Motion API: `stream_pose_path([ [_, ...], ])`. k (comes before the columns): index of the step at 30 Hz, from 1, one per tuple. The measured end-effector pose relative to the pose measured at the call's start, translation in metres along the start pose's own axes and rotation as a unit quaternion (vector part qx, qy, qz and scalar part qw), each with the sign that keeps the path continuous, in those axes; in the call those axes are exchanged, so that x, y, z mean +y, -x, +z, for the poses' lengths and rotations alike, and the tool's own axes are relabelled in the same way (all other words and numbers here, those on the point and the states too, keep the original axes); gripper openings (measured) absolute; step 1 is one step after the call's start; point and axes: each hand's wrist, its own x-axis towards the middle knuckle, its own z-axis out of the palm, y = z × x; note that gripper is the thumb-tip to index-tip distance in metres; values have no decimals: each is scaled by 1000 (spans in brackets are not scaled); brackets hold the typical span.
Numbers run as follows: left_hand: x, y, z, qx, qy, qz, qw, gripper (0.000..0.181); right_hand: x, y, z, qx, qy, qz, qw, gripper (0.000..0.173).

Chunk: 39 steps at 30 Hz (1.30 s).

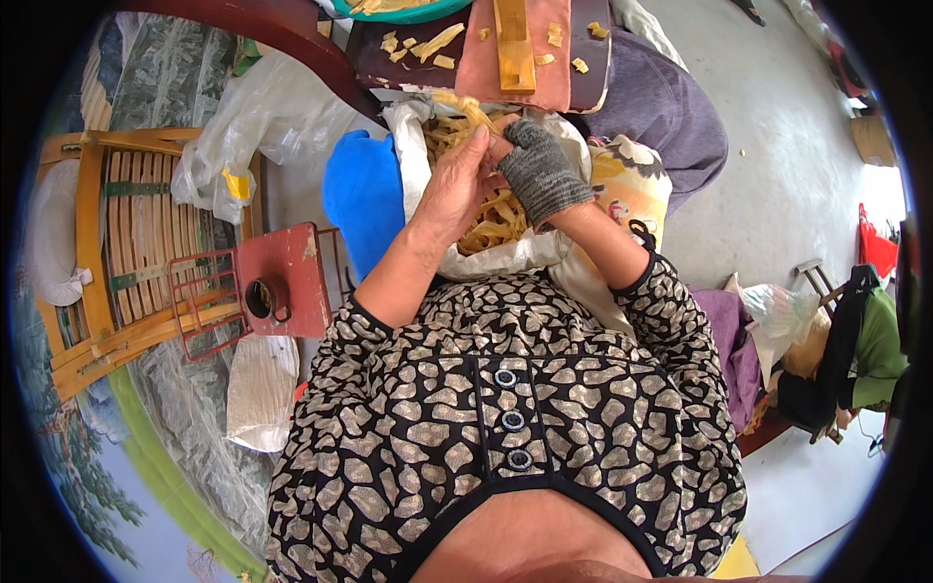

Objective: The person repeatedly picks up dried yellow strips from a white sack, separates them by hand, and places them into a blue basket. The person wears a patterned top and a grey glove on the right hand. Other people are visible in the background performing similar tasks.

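Note:
My left hand (pixel 455 186), bare, and my right hand (pixel 536 164), in a grey knitted fingerless glove (pixel 545 175), meet over an open white woven sack (pixel 474 264). Between their fingers is a bunch of pale yellow dried strips (pixel 470 111); their exact kind is unclear. More yellow-brown strips (pixel 499 222) fill the sack below my hands. Beyond the sack, a wooden block with a raised end (pixel 516 55) lies on a pink cloth (pixel 477 65) over a dark bench. My fingertips are partly hidden behind each other.
Cut pieces (pixel 437 44) lie on the dark bench (pixel 379 69), near a green basin (pixel 408 14). At left are a red stool (pixel 280 248) with a dark mug (pixel 266 299), a clear plastic bag (pixel 270 109) and a wooden slatted chair (pixel 91 240). Blue cloth (pixel 368 193) borders the sack.

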Motion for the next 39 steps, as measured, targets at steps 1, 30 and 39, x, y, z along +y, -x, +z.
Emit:
stream_pose_path([
  [1, 0, 1, 3, 5, 27, 17, 999, 33, -2, 3, 2, -29, 1, 42, 999, 22],
  [30, 25, 22, 13, -34, -573, 284, 768, 18, -21, 23, -10, 127, 353, -434, 819, 26],
  [39, 22, 22, 17, 102, -508, 478, 709, 18, -26, 17, 1, 36, -77, -14, 996, 26],
])
